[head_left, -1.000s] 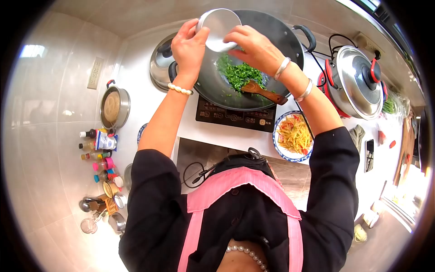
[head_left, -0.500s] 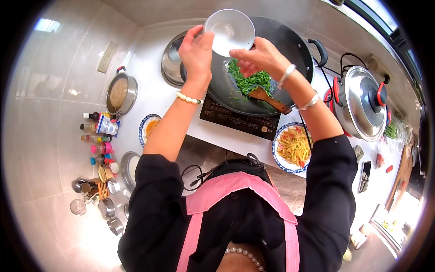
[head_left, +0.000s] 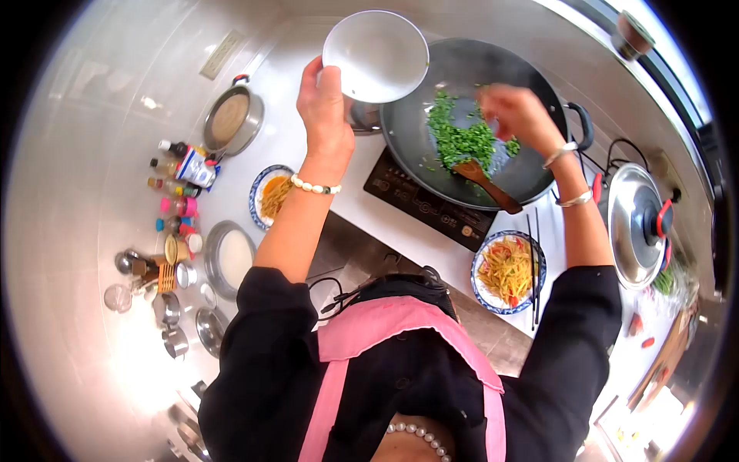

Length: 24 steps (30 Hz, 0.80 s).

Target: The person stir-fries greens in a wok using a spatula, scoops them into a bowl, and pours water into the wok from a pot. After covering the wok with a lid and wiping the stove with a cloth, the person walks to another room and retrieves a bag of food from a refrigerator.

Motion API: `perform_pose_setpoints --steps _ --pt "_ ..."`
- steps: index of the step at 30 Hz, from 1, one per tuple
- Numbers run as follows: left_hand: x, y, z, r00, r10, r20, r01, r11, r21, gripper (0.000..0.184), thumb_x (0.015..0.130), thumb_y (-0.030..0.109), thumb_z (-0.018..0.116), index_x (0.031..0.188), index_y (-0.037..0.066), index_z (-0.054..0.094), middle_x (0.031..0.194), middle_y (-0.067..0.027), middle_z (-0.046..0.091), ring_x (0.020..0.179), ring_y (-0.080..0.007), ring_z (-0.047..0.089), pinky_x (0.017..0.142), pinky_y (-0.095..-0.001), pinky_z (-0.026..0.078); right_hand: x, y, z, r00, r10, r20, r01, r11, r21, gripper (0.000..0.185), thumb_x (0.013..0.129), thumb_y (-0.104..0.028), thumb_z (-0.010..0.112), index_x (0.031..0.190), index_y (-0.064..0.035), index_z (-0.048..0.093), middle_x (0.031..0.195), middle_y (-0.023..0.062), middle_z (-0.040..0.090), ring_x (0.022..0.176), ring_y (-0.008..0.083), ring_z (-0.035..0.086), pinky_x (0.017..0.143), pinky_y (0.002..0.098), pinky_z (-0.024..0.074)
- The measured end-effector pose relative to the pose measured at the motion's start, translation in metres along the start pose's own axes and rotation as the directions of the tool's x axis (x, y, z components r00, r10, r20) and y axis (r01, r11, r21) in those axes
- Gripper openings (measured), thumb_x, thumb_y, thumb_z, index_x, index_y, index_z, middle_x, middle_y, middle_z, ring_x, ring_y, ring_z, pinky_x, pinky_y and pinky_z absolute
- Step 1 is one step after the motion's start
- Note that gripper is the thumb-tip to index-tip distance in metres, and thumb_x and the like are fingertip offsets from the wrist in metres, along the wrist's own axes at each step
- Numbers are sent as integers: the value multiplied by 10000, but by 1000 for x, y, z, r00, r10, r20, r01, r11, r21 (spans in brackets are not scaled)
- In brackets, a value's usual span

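My left hand (head_left: 326,112) grips a white bowl (head_left: 376,55) by its rim, tilted beside the wok, and its inside looks bare. My right hand (head_left: 525,117) hangs over the dark wok (head_left: 493,65) with curled fingers; motion blur hides whether anything is in them. Chopped green leaves (head_left: 465,142) lie in a heap on the wok's bottom. A wooden spatula (head_left: 489,188) rests in the wok, its blade at the greens and its handle over the near rim.
The wok sits on a black induction cooker (head_left: 419,200). Close by are a plate of shredded vegetables (head_left: 504,271) with chopsticks (head_left: 535,285), another plate (head_left: 271,196), and a lidded pot (head_left: 635,223). Bottles (head_left: 178,187) and a metal basin (head_left: 231,258) stand left.
My right hand has let go of the bowl and moved right over the wok. The bowl, now in my left hand alone, has shifted slightly left. The whole view has turned.
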<state>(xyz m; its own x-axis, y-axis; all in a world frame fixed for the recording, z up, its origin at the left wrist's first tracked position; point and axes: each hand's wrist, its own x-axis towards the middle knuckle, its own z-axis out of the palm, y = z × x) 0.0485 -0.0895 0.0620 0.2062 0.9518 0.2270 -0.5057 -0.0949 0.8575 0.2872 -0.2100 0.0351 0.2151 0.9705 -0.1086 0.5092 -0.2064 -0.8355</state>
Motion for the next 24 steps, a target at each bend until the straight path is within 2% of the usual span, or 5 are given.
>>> perform_pose_setpoints --steps 1,5,15,19,24 --pt "-2 5 -10 1000 -17 -19 18 1000 21 394 774 204 612 1088 8 479 952 -52 539 863 -117 507 733 -242 429 1 28 13 962 -274 6 181 618 -765 132 830 -139 529 897 -89 632 729 55 608 604 127 591 551 247 475" --pt "-10 9 -37 997 27 -69 -15 986 166 369 760 154 621 1067 -7 496 926 -41 559 850 -117 520 759 -230 423 4 -33 20 921 -119 -372 256 903 345 276 820 -254 595 905 8 593 715 64 604 627 115 591 550 232 483" --pt "-18 2 -5 970 203 134 -222 963 151 289 725 48 651 980 -31 537 846 -38 580 805 -96 519 748 -231 427 -15 -72 41 985 -114 127 7 770 638 197 857 -99 507 1001 34 528 801 96 611 637 139 610 581 230 527" --pt "-1 -11 -19 999 -4 52 -2 995 105 337 779 110 623 1065 -2 483 907 -50 566 765 -101 522 708 -228 434 -24 -40 41 912 -313 -264 36 705 -709 208 749 3 549 931 -57 628 862 116 629 740 237 623 682 313 492" --pt "-15 -24 -14 988 -95 123 88 994 66 353 790 180 629 1061 22 466 913 -52 548 764 -103 529 682 -217 444 -29 -105 80 630 -745 -221 644 660 -388 190 702 -119 637 867 -32 599 785 117 562 776 284 529 683 343 441"
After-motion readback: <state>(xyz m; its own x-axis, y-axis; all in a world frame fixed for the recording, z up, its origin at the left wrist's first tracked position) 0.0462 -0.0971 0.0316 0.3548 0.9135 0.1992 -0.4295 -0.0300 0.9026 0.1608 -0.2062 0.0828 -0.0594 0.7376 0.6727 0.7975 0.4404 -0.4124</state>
